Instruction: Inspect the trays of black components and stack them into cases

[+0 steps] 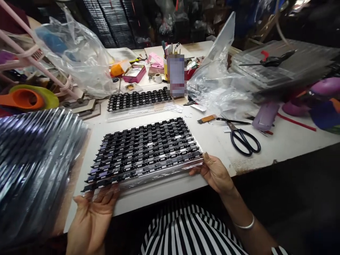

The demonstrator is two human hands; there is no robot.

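A clear plastic tray (164,174) filled with rows of small black parts (143,148) is in front of me, tilted slightly at the table's near edge. My left hand (91,216) grips its near left corner, fingers underneath and thumb at the side. At the near right corner, my right hand (215,171) pinches the rim between thumb and fingers. Just behind it lies a second clear tray (132,115) with similar black parts (139,99).
A tall stack of filled trays (34,170) stands at the left. Scissors (244,140) and a cutter knife (207,118) lie on the right. Farther back are plastic bags (79,53), a pink box (134,73) and a pile of clear trays (287,63).
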